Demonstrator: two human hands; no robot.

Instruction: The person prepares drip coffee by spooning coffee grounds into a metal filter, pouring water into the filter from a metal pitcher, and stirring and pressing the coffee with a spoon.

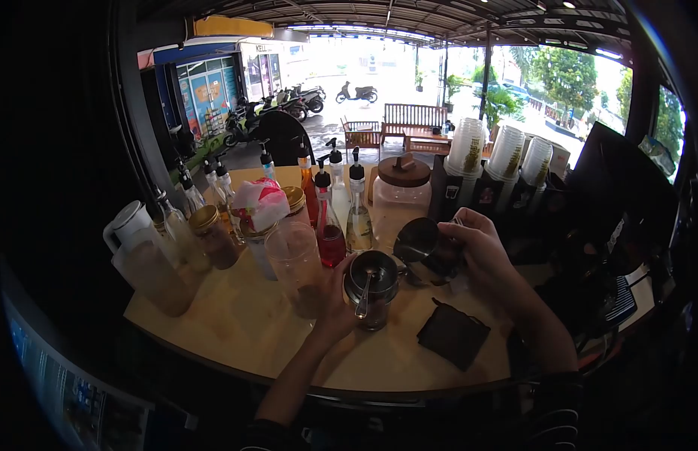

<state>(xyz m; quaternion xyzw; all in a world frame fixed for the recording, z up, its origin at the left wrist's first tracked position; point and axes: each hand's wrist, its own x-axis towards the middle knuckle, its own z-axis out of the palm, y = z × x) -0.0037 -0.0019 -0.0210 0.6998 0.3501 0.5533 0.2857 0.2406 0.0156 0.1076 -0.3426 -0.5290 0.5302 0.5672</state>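
Note:
My left hand (337,310) is closed around the side of a dark glass jar (376,314) standing on the counter. A metal spoon (365,289) leans in its round mouth, the handle toward me. Just right of the jar, my right hand (480,239) grips a shiny metal pitcher (420,252) at its right side. The pitcher is tilted, its dark round opening facing the jar; its contents cannot be made out. A tall clear plastic cup (295,259) stands left of my left hand. On the counter below the pitcher lies a folded dark cloth (454,333).
Pump bottles (330,233) and gold-lidded jars (206,225) crowd the back left, with a lidded pitcher (149,270) at the far left. A large wooden-lidded jar (401,207) and stacked plastic cups (467,146) stand behind. A dark screen (608,195) is at right.

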